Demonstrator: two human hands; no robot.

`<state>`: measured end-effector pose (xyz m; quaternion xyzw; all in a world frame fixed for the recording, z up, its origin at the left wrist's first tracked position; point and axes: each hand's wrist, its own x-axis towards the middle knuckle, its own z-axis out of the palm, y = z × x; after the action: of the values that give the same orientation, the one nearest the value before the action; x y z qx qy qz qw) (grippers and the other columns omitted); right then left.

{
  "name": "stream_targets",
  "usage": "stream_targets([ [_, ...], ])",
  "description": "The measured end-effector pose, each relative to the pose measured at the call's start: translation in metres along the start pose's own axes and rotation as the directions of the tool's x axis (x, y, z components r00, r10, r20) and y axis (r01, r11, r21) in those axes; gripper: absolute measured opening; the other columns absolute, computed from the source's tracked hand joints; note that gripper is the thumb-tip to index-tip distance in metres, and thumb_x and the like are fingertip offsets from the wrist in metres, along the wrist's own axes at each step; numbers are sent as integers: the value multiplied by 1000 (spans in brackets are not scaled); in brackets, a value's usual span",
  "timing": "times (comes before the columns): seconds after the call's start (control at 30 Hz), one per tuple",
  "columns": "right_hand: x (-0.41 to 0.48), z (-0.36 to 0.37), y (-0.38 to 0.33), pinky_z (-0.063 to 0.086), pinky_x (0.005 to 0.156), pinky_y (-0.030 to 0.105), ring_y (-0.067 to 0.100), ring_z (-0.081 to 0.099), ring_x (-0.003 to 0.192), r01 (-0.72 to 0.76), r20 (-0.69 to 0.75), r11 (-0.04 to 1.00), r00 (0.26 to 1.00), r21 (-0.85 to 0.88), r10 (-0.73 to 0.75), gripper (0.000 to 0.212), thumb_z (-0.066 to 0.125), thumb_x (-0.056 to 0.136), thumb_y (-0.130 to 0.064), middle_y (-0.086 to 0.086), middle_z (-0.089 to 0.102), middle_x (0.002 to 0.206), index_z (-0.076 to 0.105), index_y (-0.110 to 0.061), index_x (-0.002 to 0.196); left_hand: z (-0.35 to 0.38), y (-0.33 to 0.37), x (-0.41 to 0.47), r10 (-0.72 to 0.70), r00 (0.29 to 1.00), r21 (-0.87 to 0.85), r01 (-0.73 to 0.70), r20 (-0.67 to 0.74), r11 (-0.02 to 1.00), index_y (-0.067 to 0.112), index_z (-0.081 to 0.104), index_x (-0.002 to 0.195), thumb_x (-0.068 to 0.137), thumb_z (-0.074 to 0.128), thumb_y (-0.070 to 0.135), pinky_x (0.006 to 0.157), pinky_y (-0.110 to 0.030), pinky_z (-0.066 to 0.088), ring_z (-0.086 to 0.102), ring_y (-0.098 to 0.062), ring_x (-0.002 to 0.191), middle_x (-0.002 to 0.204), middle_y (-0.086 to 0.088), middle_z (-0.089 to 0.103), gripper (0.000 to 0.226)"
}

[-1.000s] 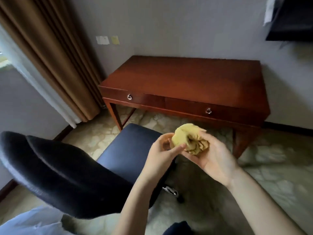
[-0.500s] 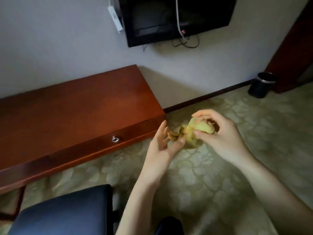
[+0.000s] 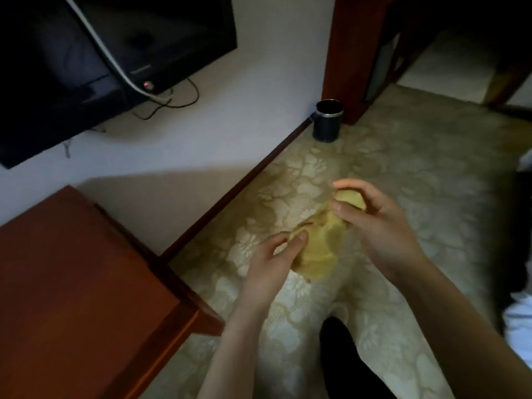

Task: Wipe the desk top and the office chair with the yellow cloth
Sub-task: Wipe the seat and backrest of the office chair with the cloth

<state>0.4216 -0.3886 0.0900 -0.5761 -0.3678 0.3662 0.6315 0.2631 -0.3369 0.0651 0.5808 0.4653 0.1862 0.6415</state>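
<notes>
Here, closest in, a dark shape that may be a shoe (image 3: 341, 358) sits on the patterned carpet (image 3: 417, 174) between the two forearms. Just beyond it the left grip (image 3: 270, 263) pinches the lower edge of the yellow cloth (image 3: 316, 249) between thumb and curled fingers. The right grip (image 3: 383, 228) is closed round the bunched upper part, thumb and forefinger wrapped over the wad. The cloth hangs stretched between the two, in the air over the carpet, beside the right end of the table (image 3: 72, 283) and not touching it.

Holding it at two opposite points looks meant to draw the crumpled bundle open, so that a flat face can be made for wiping; a tight ball would only drag a small patch across the wood. That suggests the wiping itself has not begun. The table's near right corner lies to the left of the hands, its top bare where it shows. The chair is out of view, so nothing can be said of it.

Farther off, a small dark bin (image 3: 328, 120) stands on the carpet against the wall (image 3: 259, 82), next to a wooden upright. Highest and farthest, a television (image 3: 100, 53) is mounted on the wall, with cables (image 3: 172, 99) dangling below it, well apart from the work.
</notes>
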Motion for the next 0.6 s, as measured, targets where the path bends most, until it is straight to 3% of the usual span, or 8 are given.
stream_targets([
  [0.07,51,-27,7,49,76,27,10,61,88,5,43,1000,999,4,-6,28,71,78,-5,-7,65,95,69,-28,96,17,26,64,-43,995,3,43,92,999,35,73,91,83,54,60,94,-26,42,63,-2,101,100,15,72,32],
  [0.13,106,-60,5,53,78,30,16,61,92,50,123,999,991,-13,-48,29,70,73,-7,-2,65,97,69,-27,94,40,59,131,-73,974,-46,85,213,995,34,70,102,70,53,70,105,-34,38,59,-9,111,110,12,70,51],
  [0.2,140,-75,-1,54,80,30,18,62,94,101,176,994,980,-36,-93,30,70,73,-2,0,65,98,67,-23,95,51,82,168,-77,963,-123,111,258,986,30,71,104,67,59,67,107,-38,38,62,-14,108,108,6,71,54],
  [0.27,196,-102,-9,52,80,25,13,62,94,134,158,990,980,-48,-125,35,69,76,5,-4,65,99,64,-20,101,70,112,217,10,969,-161,31,245,986,25,74,93,78,68,50,102,-39,45,66,-20,102,103,-2,73,30],
  [0.33,246,-123,-20,51,77,21,9,61,93,158,115,985,982,-67,-150,42,67,79,7,-6,64,102,61,-22,108,84,143,259,129,981,-153,-106,146,983,20,73,89,87,65,29,92,-35,51,66,-23,97,98,-7,72,12],
  [0.4,303,-147,-24,51,72,18,7,63,91,144,-1,985,990,-98,-145,44,69,80,2,-5,64,105,59,-25,113,95,178,308,236,970,-102,-231,50,968,15,68,90,92,60,21,77,-25,52,66,-15,88,91,-2,71,10],
  [0.5,370,-177,-21,54,67,20,7,66,85,43,-152,991,986,-123,-62,37,72,80,-10,-3,66,101,61,-22,113,108,226,373,393,919,23,-393,-21,919,10,63,91,94,56,17,71,-19,52,63,-8,81,85,2,66,10],
  [0.6,425,-198,-10,58,75,30,16,67,90,-72,-77,988,995,-138,62,24,69,84,-17,1,70,98,67,-18,108,117,258,433,519,855,152,-512,-13,846,3,60,93,94,56,18,69,-27,52,60,-13,77,84,-10,63,16],
])
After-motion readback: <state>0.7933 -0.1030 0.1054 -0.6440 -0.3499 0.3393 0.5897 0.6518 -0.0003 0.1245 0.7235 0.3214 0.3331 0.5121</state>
